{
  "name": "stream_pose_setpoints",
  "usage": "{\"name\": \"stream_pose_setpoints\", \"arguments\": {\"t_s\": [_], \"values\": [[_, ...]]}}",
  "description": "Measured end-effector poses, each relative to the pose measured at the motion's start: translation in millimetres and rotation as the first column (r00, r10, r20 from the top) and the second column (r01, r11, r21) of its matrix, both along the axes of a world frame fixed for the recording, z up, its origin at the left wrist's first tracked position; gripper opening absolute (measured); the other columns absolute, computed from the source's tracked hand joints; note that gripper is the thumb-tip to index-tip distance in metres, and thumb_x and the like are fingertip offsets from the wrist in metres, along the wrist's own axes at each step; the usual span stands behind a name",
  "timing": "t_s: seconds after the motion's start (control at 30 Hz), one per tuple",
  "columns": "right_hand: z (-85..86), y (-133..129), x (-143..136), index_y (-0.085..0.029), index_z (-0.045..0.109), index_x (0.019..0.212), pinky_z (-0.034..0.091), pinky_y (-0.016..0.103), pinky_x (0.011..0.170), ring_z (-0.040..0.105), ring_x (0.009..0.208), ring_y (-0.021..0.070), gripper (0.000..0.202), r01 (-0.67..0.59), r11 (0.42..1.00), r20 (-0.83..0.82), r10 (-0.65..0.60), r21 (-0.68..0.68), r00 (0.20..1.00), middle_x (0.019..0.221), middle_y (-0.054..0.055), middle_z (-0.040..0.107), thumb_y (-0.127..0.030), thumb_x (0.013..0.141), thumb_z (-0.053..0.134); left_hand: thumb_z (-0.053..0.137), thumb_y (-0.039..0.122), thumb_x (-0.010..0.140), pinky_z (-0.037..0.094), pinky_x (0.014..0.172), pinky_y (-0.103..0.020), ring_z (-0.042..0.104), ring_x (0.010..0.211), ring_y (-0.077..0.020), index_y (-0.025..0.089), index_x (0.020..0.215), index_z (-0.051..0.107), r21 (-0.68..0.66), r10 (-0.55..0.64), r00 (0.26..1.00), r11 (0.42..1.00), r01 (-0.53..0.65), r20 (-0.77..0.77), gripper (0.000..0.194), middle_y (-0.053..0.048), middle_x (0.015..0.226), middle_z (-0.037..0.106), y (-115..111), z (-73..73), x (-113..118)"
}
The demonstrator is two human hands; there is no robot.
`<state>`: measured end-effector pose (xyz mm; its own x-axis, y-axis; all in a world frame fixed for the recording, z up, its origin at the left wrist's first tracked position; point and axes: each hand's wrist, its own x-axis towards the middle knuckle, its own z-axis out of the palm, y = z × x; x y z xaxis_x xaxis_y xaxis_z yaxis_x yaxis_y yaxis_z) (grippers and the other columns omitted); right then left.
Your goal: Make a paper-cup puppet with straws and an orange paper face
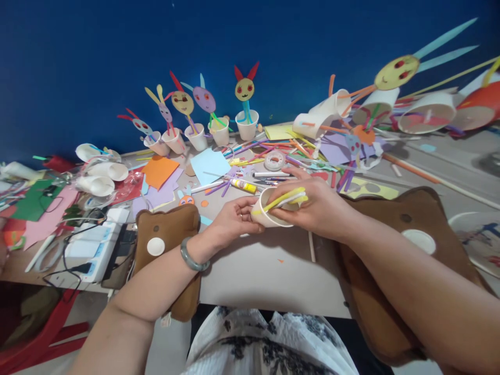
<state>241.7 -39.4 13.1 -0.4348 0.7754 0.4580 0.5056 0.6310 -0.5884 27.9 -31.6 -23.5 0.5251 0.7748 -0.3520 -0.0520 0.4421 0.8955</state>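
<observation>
A white paper cup (269, 216), tilted on its side with its mouth toward upper right, is held low over the table. My left hand (238, 217) closes around its base end, and a bracelet circles that wrist. At the cup's mouth is my right hand (312, 200), its fingers partly inside and hidden. It grips yellow and white strips that look like pipe cleaners (287, 198), bent and sticking out past the rim. Just beyond the cup lie a yellow glue stick (244, 185), several pens and a tape roll (275, 160).
Paper-cup puppets with oval faces (245, 89) stand along the blue wall. Brown padded cushions (167, 255) lie under both forearms. At left are a power strip (100, 250) with cords and coloured paper (159, 171). Loose pipe cleaners and tipped cups (377, 109) crowd the right.
</observation>
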Motion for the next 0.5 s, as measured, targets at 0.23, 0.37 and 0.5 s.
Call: {"name": "stream_pose_setpoints", "arguments": {"t_s": [0.23, 0.37, 0.5], "values": [[0.5, 4, 14, -0.025, 0.072, 0.080, 0.053, 0.051, 0.110, 0.074, 0.080, 0.0229, 0.009, 0.093, 0.989, -0.076, -0.102, -0.111, 0.992, 0.078, 0.000, 0.077, -0.033, 0.082, 0.075, 0.099, 0.019, 0.046, 0.057, 0.079, -0.030, 0.071, 0.081, -0.0162, 0.014, 0.112, 0.070, -0.016, 0.017, 0.999, 1.000, -0.016, 0.043, 0.072, -0.007, 0.092, 0.077, 5, 2.9, -2], [4.0, 4, 19, -0.025, 0.072, 0.080, 0.043, 0.056, 0.119, 0.072, 0.079, 0.0217, 0.012, 0.086, 0.987, -0.104, -0.101, -0.134, 0.989, 0.076, -0.001, 0.075, -0.036, 0.081, 0.076, 0.099, 0.019, 0.048, 0.056, 0.084, -0.032, 0.072, 0.086, -0.0176, 0.015, 0.112, 0.071, -0.003, 0.026, 0.997, 1.000, -0.026, 0.077, 0.070, -0.008, 0.097, 0.078, 8, 3.2, -2], [8.1, 3, 17, -0.025, 0.071, 0.076, 0.048, 0.054, 0.115, 0.071, 0.079, 0.0221, 0.009, 0.081, 0.991, -0.116, -0.093, -0.103, 0.989, 0.074, -0.001, 0.075, -0.031, 0.080, 0.075, 0.098, 0.023, 0.052, 0.055, 0.079, -0.030, 0.071, 0.081, -0.0160, 0.016, 0.116, 0.071, 0.009, 0.038, 0.994, 0.999, -0.040, 0.103, 0.069, -0.005, 0.093, 0.078, 9, 2.2, -3]]}}
